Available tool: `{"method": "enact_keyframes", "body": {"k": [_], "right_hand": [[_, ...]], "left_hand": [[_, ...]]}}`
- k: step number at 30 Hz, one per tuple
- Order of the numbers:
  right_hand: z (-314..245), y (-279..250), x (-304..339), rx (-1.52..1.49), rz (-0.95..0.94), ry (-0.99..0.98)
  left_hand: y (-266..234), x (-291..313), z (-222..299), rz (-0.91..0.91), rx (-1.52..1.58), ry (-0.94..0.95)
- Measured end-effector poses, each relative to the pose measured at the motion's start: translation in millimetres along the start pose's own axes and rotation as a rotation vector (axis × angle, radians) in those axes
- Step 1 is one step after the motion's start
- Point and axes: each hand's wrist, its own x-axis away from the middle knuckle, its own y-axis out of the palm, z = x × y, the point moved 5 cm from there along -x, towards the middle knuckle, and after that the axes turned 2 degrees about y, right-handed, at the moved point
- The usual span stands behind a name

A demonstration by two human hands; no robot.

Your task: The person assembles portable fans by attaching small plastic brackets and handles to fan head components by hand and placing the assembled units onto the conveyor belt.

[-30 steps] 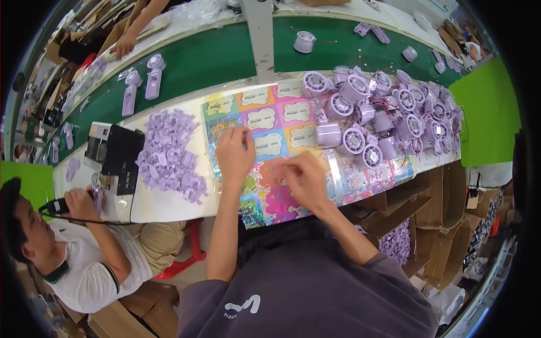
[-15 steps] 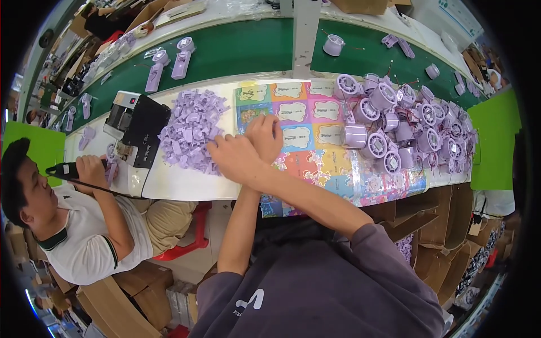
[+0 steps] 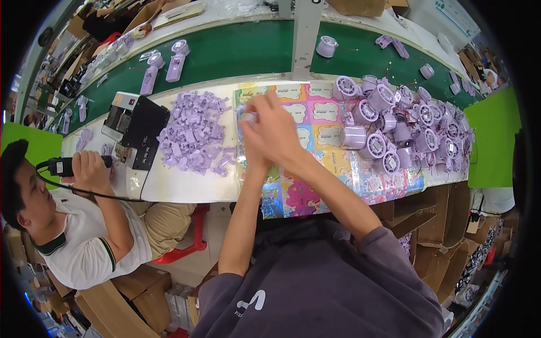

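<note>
My right hand (image 3: 277, 128) crosses over my left hand (image 3: 257, 156) above the left part of a colorful printed sheet (image 3: 332, 160) on the bench. A small lilac plastic part (image 3: 247, 116) shows at the bent fingers of my right hand, which are closed about it. The fingers of my left hand are mostly hidden beneath the right one. Just left of the hands spreads a loose pile of small lilac plastic parts (image 3: 194, 132). Round lilac fan housings (image 3: 376, 145) with thin wires are heaped on the right of the sheet.
A co-worker (image 3: 84, 236) at the left holds a black corded tool (image 3: 62, 167) beside a black-and-silver machine (image 3: 138, 132). Behind the bench runs a green belt (image 3: 242, 59) carrying lilac parts. A grey post (image 3: 305, 39) stands at its edge. Cardboard boxes (image 3: 439, 225) sit below right.
My right hand has moved from the edge of the small-parts pile to the right and up, over my left hand. A small lilac part now shows at its fingers.
</note>
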Motion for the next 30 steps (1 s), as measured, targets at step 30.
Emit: {"method": "enact_keyframes", "body": {"k": [30], "right_hand": [[77,-41,67,0.33,0.005,0.035]], "left_hand": [[126,-294,-35,-0.346,0.089,0.483]]}}
